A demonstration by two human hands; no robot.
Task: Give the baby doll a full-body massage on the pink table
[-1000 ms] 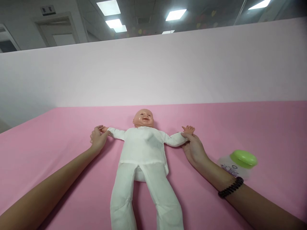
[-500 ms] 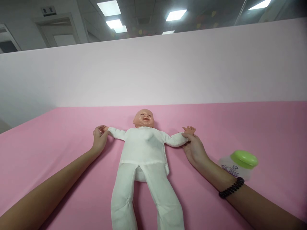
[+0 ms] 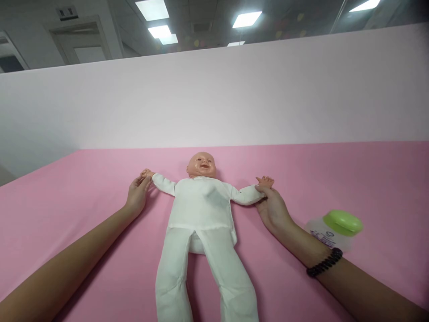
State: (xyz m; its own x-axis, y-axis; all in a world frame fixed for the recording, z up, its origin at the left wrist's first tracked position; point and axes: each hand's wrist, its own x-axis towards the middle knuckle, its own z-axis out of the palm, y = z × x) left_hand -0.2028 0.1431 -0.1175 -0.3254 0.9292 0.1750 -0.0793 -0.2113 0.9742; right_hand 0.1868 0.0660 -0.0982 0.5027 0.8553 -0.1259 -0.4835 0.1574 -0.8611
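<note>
A baby doll (image 3: pixel 203 205) with a white cloth body and a plastic head lies on its back on the pink surface (image 3: pixel 100 250), arms spread to both sides. My left hand (image 3: pixel 138 194) is closed on the doll's small plastic hand (image 3: pixel 147 173) at the left, the fingers pinched around its lower side. At the other side my right hand (image 3: pixel 273 208) grips the doll's arm near the wrist, thumb on top of the white sleeve and fingers underneath. The doll's other plastic hand (image 3: pixel 266 181) sticks out beyond my thumb. Its feet are below the picture.
A clear bottle with a green cap (image 3: pixel 343 222) lies beside my right forearm, which partly hides it. A black coil band (image 3: pixel 324 263) is around my right wrist. Behind the doll rises a white wall panel (image 3: pixel 214 98).
My left hand has shifted slightly, and the doll's hand in it has risen a little and now shows more. My right hand keeps the same hold on the other arm.
</note>
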